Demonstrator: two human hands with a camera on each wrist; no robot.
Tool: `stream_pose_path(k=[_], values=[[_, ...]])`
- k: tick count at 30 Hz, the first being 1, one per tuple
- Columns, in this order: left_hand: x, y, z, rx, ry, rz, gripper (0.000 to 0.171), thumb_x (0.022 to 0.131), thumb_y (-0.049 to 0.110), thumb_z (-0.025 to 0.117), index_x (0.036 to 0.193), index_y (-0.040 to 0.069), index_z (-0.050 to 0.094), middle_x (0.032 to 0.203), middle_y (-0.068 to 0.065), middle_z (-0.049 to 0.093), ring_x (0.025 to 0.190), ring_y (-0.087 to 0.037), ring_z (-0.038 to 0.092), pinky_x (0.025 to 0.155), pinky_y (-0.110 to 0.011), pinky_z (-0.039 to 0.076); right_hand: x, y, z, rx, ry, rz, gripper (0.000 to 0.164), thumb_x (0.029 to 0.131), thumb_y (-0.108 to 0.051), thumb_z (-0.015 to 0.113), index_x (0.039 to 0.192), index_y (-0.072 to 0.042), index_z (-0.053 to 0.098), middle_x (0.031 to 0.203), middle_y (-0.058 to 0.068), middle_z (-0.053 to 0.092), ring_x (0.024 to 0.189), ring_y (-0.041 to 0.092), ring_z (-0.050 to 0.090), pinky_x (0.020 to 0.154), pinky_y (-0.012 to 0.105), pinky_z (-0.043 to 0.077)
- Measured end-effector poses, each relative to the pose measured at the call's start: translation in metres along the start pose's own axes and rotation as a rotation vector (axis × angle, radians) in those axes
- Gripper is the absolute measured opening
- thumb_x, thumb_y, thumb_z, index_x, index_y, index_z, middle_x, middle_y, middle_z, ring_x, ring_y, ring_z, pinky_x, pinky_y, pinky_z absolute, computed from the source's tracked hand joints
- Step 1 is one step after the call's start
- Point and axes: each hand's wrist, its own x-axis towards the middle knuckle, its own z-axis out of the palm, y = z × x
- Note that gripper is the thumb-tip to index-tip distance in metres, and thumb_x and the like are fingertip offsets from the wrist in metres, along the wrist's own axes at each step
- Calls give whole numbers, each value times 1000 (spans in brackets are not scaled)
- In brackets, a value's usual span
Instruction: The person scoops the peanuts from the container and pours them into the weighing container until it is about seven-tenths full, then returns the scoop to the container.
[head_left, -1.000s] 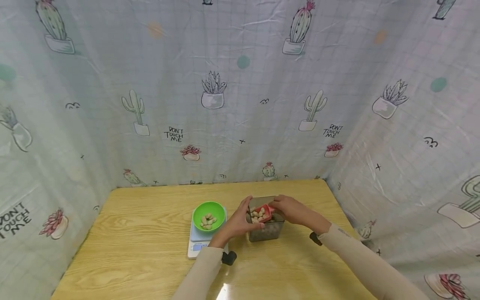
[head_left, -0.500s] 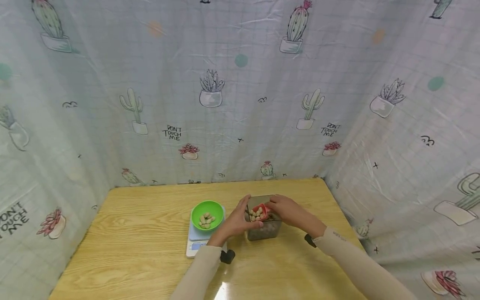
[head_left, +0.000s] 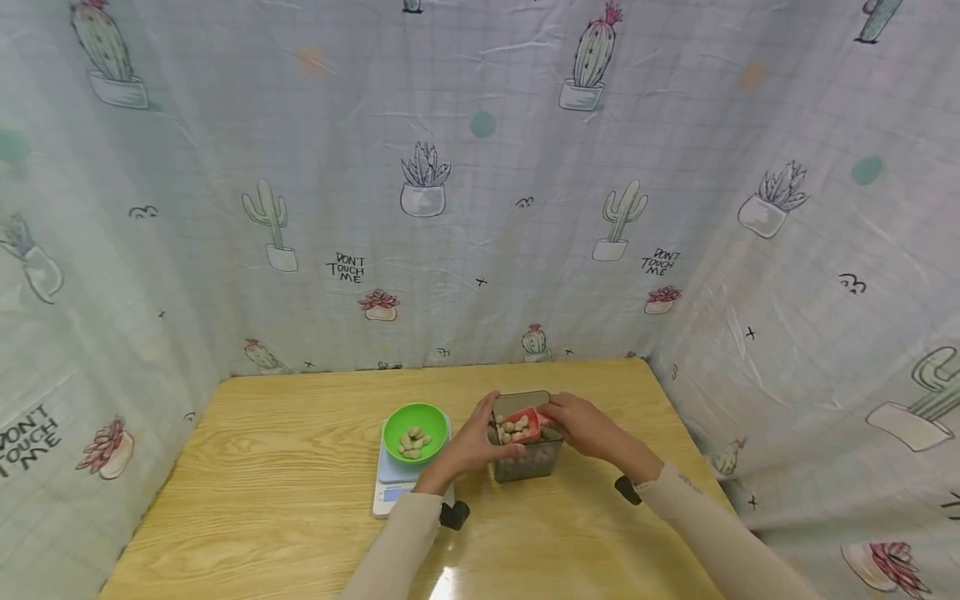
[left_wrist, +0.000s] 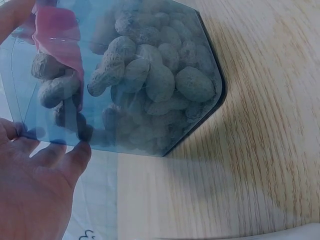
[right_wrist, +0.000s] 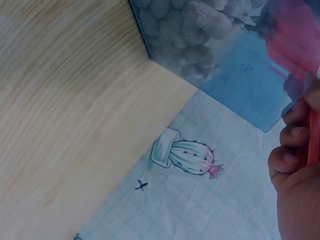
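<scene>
A see-through, grey-tinted container [head_left: 527,467] holds peanuts in their shells [left_wrist: 157,80]. My left hand [head_left: 472,442] grips its left side near the rim, thumb in front and fingers at the far wall. My right hand [head_left: 583,425] holds the handle of a red scoop [head_left: 535,423] at the container's right rim; the red handle [right_wrist: 313,135] shows between its fingers in the right wrist view. The scoop's bowl is inside the container's upper part, loaded with several peanuts [head_left: 514,428]. Through the wall, the left wrist view shows the pink-looking scoop [left_wrist: 57,25] above the heap.
Left of the container, a green bowl [head_left: 393,421] with several peanuts [head_left: 412,442] stands on a white kitchen scale [head_left: 384,497] with a lit display. The wooden table [head_left: 285,467] ends at a cactus-print curtain [head_left: 465,317] behind and at the sides.
The scoop, filled with peanuts, has tilted and shifted slightly within the container under my right hand. My left hand keeps its grip, and the bowl on the scale stays put.
</scene>
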Motion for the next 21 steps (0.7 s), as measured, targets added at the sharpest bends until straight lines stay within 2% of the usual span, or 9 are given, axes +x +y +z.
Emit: stream_pose_path(k=[8, 16, 21], values=[[0, 2, -1, 3, -10, -2, 108, 80, 54, 76, 159, 33, 5, 167, -5, 8, 148, -36, 27, 111, -58, 36, -6, 2, 5, 30, 57, 37, 20, 96, -13, 62, 115, -8, 67, 95, 2, 63, 85, 16, 57, 74, 35, 51], [1, 1, -2, 29, 1, -11, 109, 78, 59, 76, 158, 37, 5, 167, -4, 8, 148, -38, 27, 110, -60, 36, -14, 3, 10, 144, 155, 70, 21, 98, -13, 58, 116, -7, 67, 94, 0, 63, 84, 13, 54, 72, 32, 48], [2, 1, -3, 38, -5, -14, 110, 77, 62, 75, 158, 36, 5, 167, -5, 8, 147, -39, 27, 109, -60, 37, -17, 3, 14, 188, 186, 115, 22, 98, -15, 58, 117, -9, 68, 93, -3, 63, 81, 9, 51, 69, 28, 44]])
